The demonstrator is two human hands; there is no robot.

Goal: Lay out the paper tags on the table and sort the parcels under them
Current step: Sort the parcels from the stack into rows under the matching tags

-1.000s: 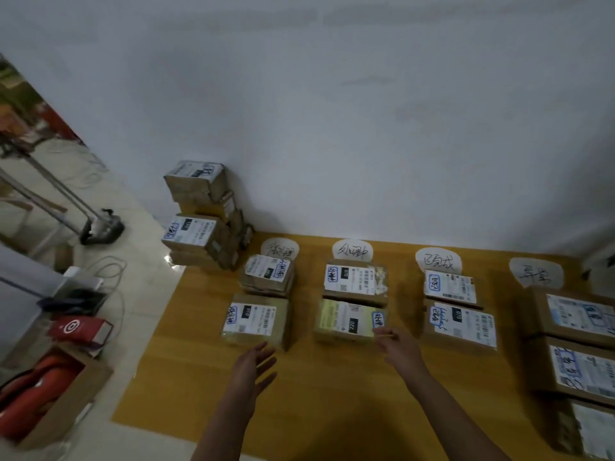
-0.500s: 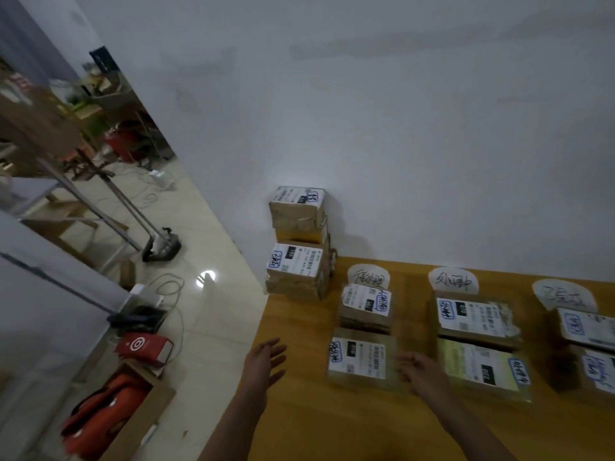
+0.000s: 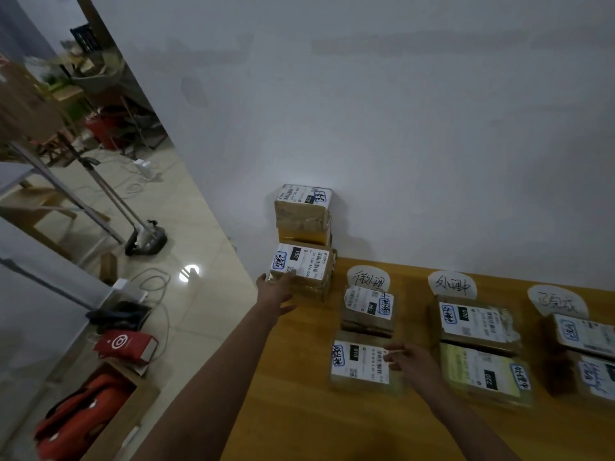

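A: From the head view, where does the next parcel lie?

B: In the unsorted stack (image 3: 303, 211), at the counter (image 3: 309, 414) corner against the wall (image 3: 399, 128). Its front parcel (image 3: 304, 265), label up, sits lower than the pile behind it. Its long side seems to run along the wall, crosswise to the reaching arm.

A: Which of the hands is nearer?

B: The left hand (image 3: 276, 291), plainly. It is at the stack's near face, fingers straight and spread, gripping nothing. Whether the fingertips touch the cardboard I cannot tell.

A: And the other?

B: The right hand (image 3: 412, 362) is well to the right of the stack and nearer the person, relaxed and empty, over a sorted parcel (image 3: 361, 364).

A: The paper tags?

B: Three show, in a row rightward from the stack along the wall: first (image 3: 367, 279), second (image 3: 452, 283), third (image 3: 554, 299), each with parcels below it.

A: So the move?

B: Probably a left-hand pick off the stack's front, then a carry rightward.
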